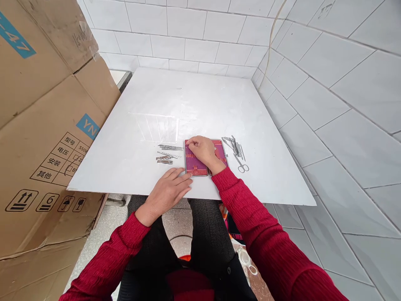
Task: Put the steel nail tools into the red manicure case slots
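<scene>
An opened manicure case [196, 170] with a red and purple lining lies near the front edge of the white table. My right hand [203, 149] is over the case, its fingers bent together at the upper left part of the lining; whatever they pinch is too small or hidden. My left hand [171, 186] rests flat at the table edge, fingertips by the case's lower left corner. Left of the case lie several thin metal tools [171, 147] and nail clippers [164, 159]. On its right are small scissors [242, 164] and a pile of metal nippers and tools [233, 145].
The white table [219, 104] meets a tiled wall [184, 25] behind and another on the right. Large cardboard boxes [46, 125] stand along the left side. A pale cable [269, 46] hangs in the far right corner.
</scene>
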`<state>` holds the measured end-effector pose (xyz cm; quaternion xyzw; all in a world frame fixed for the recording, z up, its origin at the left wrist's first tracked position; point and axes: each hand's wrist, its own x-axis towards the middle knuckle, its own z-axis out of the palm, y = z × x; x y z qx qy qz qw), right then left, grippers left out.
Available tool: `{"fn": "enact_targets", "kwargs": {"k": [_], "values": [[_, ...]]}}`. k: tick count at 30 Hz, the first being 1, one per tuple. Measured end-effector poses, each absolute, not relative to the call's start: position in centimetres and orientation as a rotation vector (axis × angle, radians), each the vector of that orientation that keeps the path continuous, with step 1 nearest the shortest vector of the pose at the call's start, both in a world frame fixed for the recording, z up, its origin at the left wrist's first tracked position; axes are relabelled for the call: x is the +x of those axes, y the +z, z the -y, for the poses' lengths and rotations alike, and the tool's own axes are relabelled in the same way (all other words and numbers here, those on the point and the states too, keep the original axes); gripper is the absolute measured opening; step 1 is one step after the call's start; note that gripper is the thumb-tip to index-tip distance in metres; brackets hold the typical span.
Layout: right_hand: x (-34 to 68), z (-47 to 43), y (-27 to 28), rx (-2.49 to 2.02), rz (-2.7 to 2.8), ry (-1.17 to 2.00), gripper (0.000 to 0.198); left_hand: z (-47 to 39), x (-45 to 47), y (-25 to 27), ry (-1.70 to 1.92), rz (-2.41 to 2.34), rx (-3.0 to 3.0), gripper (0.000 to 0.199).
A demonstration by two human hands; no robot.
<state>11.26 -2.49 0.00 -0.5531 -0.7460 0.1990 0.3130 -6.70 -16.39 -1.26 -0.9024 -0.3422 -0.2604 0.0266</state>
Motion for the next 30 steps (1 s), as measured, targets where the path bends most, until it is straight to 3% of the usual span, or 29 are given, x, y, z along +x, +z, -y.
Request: {"fn": "enact_targets", "kwargs": {"k": [30], "values": [[11.15,2.29,-0.62,-1.466,1.973,0.475,0.023,16.32,-6.47,-1.84,-0.956,1.109,-2.813,0.025]]}}
